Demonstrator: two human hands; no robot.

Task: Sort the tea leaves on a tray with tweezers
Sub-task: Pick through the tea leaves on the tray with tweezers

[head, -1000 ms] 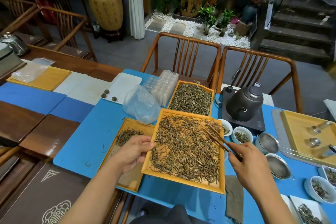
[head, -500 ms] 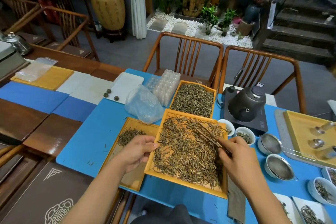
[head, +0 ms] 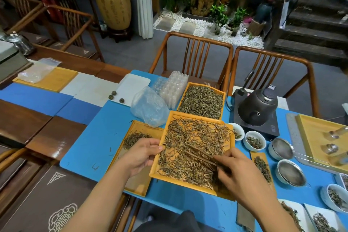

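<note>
Left hand [head: 140,155] gripping left rim of square orange wooden tray [head: 158,164] of brown tea leaves [head: 195,137]; right hand [head: 243,177] pinching dark wooden tweezers [head: 200,156], tips in leaves.

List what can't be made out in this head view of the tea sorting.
- Tweezers: tips blurred among the tea leaves; whether they pinch a leaf is unclear.
- Tray: near right corner hidden by the right hand.
- White dishes: cut off by the bottom right frame edge.
</note>
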